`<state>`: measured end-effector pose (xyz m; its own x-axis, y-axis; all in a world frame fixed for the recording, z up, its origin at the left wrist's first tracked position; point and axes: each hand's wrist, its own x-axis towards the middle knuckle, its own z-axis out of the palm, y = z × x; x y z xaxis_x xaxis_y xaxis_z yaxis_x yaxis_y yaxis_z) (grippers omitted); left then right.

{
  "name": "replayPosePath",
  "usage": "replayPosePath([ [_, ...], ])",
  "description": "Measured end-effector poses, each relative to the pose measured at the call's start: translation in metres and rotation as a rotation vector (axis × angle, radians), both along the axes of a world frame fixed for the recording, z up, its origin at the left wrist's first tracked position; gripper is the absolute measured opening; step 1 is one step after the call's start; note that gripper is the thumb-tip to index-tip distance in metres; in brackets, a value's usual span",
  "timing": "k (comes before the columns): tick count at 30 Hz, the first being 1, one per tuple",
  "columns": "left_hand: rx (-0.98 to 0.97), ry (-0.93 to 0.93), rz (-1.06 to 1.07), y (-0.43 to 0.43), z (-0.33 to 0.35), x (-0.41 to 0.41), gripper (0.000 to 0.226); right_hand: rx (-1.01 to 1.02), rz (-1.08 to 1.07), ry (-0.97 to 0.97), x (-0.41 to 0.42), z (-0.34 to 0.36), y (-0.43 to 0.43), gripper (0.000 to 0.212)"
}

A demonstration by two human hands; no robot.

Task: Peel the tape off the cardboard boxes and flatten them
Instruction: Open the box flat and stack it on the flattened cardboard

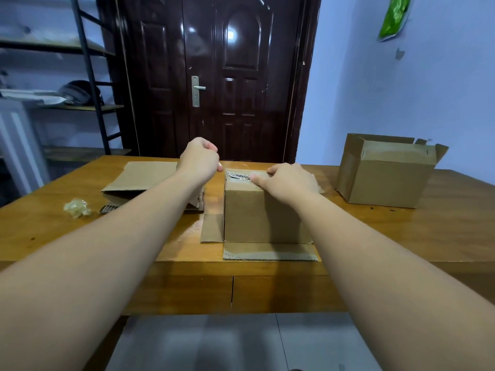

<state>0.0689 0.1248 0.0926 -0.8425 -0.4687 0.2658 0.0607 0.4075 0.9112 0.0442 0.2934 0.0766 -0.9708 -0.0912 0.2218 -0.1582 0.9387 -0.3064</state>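
Box (265, 210) brown, flaps (270, 251) splayed flat, top torn, tape (235, 165) half-peeled.

Left of the upright box (265, 212), a forearm (160, 199) hides part of the flattened box (142, 175). The right hand (290, 182) covers the upright box's top corner. Whether the left hand's (199, 156) curled fingers (211, 147) hold anything is unclear. Farther left, blurred shelves (53, 105) run off-frame.
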Motion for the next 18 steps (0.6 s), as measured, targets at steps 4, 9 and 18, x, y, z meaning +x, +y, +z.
replayPosePath([
  [4, -0.065, 0.014, -0.065, 0.022, 0.013, -0.004, 0.027, 0.000, -0.024, -0.003, -0.001, 0.001, -0.003, 0.074],
  [9, -0.051, 0.103, -0.283, 0.063, 0.038, -0.006, 0.033, 0.026, -0.042, -0.015, 0.003, 0.003, -0.004, 0.062],
  [18, 0.035, 0.145, -0.496, 0.074, 0.033, -0.003, 0.025, 0.113, 0.063, -0.006, 0.017, 0.002, 0.004, 0.069],
])
